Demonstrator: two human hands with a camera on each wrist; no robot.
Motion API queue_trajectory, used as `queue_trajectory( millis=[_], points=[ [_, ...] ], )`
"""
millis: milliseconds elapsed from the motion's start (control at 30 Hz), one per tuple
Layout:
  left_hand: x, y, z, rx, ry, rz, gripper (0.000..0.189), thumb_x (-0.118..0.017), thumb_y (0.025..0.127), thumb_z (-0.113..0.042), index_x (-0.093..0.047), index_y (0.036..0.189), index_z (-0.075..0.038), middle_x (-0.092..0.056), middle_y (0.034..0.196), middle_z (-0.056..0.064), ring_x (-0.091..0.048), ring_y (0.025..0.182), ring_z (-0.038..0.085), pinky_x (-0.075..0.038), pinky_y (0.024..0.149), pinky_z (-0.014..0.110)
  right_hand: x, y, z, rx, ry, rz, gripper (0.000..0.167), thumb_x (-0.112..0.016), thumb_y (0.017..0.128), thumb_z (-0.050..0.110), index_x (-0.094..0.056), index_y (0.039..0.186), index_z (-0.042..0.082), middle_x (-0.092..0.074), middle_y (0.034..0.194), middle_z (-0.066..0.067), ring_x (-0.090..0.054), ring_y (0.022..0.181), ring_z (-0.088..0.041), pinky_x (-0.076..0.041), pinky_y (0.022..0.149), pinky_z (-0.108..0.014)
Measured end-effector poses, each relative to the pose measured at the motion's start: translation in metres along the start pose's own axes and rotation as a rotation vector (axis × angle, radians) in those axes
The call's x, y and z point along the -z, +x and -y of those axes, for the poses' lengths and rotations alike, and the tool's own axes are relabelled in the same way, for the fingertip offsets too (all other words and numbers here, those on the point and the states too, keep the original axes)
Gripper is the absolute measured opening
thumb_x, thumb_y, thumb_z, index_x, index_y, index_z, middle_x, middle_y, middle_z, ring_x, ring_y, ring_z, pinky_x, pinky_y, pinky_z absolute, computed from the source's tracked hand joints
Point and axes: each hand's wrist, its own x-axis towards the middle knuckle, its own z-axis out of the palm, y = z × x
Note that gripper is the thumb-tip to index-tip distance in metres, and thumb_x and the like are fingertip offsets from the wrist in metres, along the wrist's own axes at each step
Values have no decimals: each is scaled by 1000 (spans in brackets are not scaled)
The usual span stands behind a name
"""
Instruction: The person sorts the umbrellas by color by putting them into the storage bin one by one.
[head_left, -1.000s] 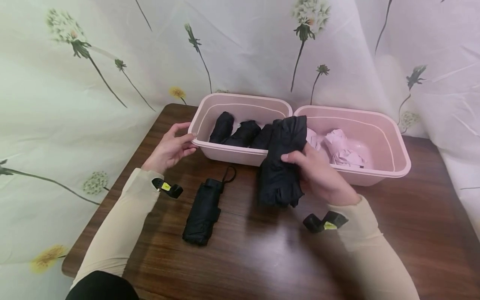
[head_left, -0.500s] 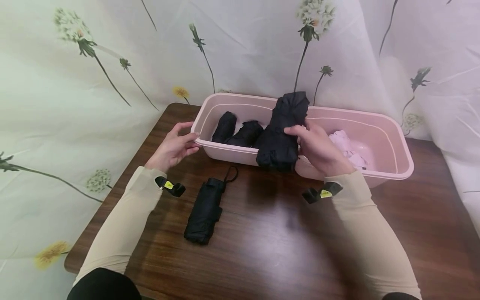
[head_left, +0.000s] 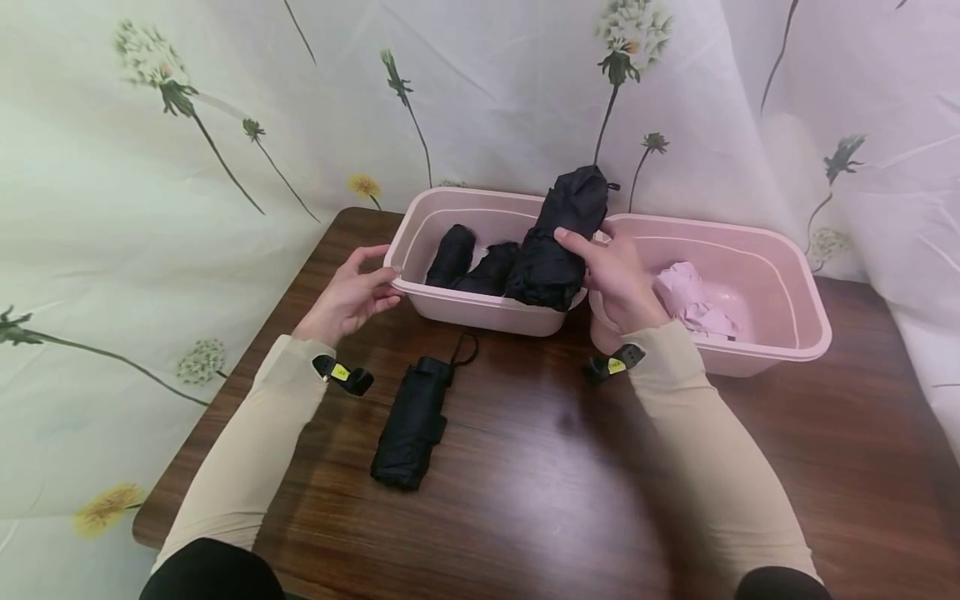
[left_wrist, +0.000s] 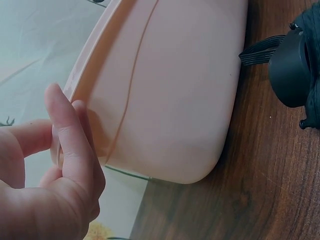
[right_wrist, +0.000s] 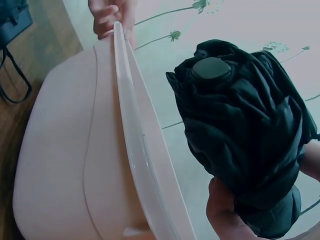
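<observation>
My right hand [head_left: 615, 271] holds a folded black umbrella [head_left: 564, 237] over the right end of the left pink bin [head_left: 487, 315]. In the right wrist view the umbrella [right_wrist: 245, 115] is tilted, its round end cap facing the camera. My left hand [head_left: 348, 293] pinches the left bin's rim at its near left corner; in the left wrist view thumb and fingers are on either side of that rim [left_wrist: 75, 82]. Black folded umbrellas [head_left: 452, 257] lie inside this bin. Another black umbrella [head_left: 408, 425] with a wrist loop lies on the table in front.
A second pink bin [head_left: 780, 358] stands to the right and contains pale pink bundles [head_left: 690, 300]. Both bins are at the back of the brown wooden table [head_left: 525, 467], against a cloth [head_left: 495, 100] printed with dandelions.
My right hand has carried the black umbrella up, back and slightly left, from in front of the bins to above the left bin. My left hand keeps its place on the rim.
</observation>
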Motion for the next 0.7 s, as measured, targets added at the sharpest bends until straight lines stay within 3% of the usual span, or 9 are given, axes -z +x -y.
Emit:
queue_trajectory(
  millis=[167,267,467,700],
  points=[
    [-1,0,1,-6,-68,16,54,-57,97,-10,-33,143,-24,-42,118,13,-63,68,11,-56,62,20,-2,5,1,3,-37,-14,85,-71,88,24,-18,152,6,-55,132,-14,-64,102,-16,-58,85,-31],
    [-2,0,1,-7,-85,29,54,-57,96,-9,-33,143,-23,-43,118,15,-63,68,11,-56,62,20,-1,5,1,5,-128,-61,87,-70,89,26,-14,153,6,-48,141,-17,-61,107,-20,-57,87,-31],
    [-2,0,1,-10,-74,28,55,-57,96,-9,-32,144,-23,-43,118,14,-64,68,11,-56,61,20,-1,3,-1,82,-348,-170,65,-64,91,20,-33,146,7,-52,136,-15,-57,96,-20,-56,73,-29],
    [-1,0,0,-9,-69,29,55,-56,96,-9,-32,144,-23,-42,120,15,-64,69,11,-56,62,20,-4,-4,-1,156,-411,-165,54,-64,90,20,-42,139,9,-53,130,-14,-54,92,-17,-56,73,-33]
  ],
)
